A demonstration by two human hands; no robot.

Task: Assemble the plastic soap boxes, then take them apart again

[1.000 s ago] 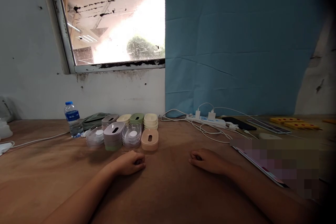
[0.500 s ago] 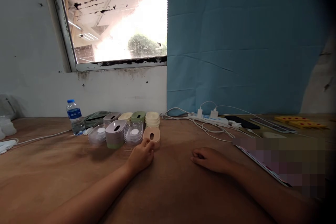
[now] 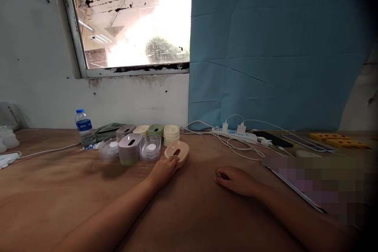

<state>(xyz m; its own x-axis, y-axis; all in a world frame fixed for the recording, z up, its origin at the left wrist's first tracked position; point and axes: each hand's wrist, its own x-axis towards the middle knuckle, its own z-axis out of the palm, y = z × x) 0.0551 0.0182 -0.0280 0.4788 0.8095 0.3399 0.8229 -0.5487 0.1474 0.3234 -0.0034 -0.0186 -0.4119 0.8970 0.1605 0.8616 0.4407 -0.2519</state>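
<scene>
A peach container (image 3: 180, 149) with an oval slot in its top sits turned at an angle on the table. My left hand (image 3: 165, 170) has its fingers closed at the container's near edge, by the slot; its underside fingers are hidden. To the left stand a lilac slotted container (image 3: 130, 153) with a green base, a stack of clear plastic lids or trays (image 3: 150, 149) and another clear stack (image 3: 110, 149). My right hand (image 3: 234, 180) rests on the table, fingers loosely curled, with nothing visible in it.
Behind are a stack of cream containers (image 3: 171, 135), a green slotted container (image 3: 155, 129) and a water bottle (image 3: 84, 130). A power strip (image 3: 236, 134) with white cables lies at the back. A flat device with a blurred screen (image 3: 313, 189) lies right of my right hand.
My left hand has moved right, and the peach container has shifted right and turned with it. My right hand has stayed in place.
</scene>
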